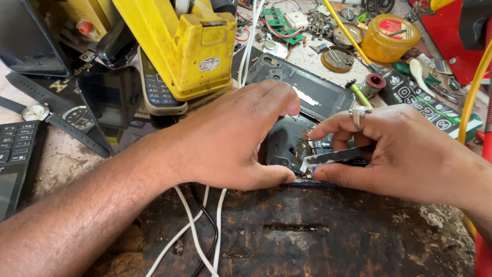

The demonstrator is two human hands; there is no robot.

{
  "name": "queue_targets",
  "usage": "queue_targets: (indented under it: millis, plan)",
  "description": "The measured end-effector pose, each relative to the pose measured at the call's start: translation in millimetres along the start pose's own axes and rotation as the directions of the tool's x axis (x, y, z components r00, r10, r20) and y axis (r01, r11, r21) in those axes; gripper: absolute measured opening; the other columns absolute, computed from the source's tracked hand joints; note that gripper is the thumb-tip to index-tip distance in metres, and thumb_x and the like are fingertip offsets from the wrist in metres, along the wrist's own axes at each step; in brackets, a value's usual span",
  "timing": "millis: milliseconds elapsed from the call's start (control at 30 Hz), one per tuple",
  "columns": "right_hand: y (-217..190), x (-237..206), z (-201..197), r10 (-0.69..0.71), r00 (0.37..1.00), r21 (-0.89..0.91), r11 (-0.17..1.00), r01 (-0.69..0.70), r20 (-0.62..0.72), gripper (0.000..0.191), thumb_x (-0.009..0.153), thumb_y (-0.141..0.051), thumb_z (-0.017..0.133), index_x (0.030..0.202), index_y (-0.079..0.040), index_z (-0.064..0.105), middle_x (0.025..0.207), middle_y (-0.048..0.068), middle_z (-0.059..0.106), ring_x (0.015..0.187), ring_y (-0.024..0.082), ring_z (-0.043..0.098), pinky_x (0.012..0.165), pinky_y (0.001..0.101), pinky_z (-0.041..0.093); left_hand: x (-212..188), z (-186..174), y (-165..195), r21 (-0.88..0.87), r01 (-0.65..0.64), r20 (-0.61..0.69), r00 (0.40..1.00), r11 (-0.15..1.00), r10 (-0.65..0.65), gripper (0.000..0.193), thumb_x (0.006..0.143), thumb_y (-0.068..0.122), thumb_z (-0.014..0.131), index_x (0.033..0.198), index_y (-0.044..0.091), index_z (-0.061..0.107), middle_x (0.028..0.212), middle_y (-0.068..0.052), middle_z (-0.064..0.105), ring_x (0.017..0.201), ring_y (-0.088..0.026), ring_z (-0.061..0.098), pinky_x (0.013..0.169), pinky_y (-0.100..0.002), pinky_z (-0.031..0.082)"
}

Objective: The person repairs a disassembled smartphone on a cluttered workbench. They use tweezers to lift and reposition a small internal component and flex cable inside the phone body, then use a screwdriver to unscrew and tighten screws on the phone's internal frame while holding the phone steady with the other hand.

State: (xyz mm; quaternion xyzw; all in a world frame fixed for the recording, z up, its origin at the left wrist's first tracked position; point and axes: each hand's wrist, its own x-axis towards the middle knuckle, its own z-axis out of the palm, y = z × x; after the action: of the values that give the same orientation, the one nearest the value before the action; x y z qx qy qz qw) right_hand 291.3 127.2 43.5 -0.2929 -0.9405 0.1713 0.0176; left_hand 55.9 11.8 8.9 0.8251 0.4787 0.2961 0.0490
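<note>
Opened phone (pixel 287 146) worked with tweezers (pixel 335 156).
Phone pinned by left hand (pixel 233 141), fingers closed on it; tweezers pinched shut in right hand (pixel 410 154). Tips best kept low, pressure light.

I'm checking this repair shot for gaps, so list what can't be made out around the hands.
- Opened phone, head view: mostly covered by the left hand and right hand.
- Tip of the metal tool: whether it touches the phone is too small to tell.
- Right forearm: cut off by the right edge.
- White cables: ends hidden under the left hand, cut off by the bottom edge.
</note>
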Motion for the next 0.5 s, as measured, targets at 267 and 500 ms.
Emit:
queue_targets:
  millis: [267,500]
  plan:
    - [-12.0,5.9,2.6,0.109,0.994,-0.006,0.994,-0.109,0.003,0.054,0.069,-0.046,0.091,0.117,-0.025,0.08,0.063,0.001,0.065,0.049,0.013,0.06,0.047,0.0316,0.05,0.8,-0.6,4.7,0.038,0.013,0.012,1.0,0.999,-0.014,0.084,0.075,0.051,0.084,0.129,-0.004,0.05,0.126,-0.02,0.061,0.118,-0.038,0.061,0.095,-0.048,0.046]
    - [-7.7,4.8,6.0,0.054,0.998,0.066,0.996,-0.053,-0.011,0.04,0.072,-0.035,0.087,0.109,-0.02,0.079,0.064,-0.002,0.065,0.046,0.01,0.058,0.046,0.03,0.047,1.7,-0.9,6.8,0.004,0.04,0.028,0.999,0.999,-0.04,0.084,0.075,0.049,0.084,0.13,-0.004,0.05,0.126,-0.02,0.062,0.118,-0.037,0.061,0.097,-0.047,0.046]
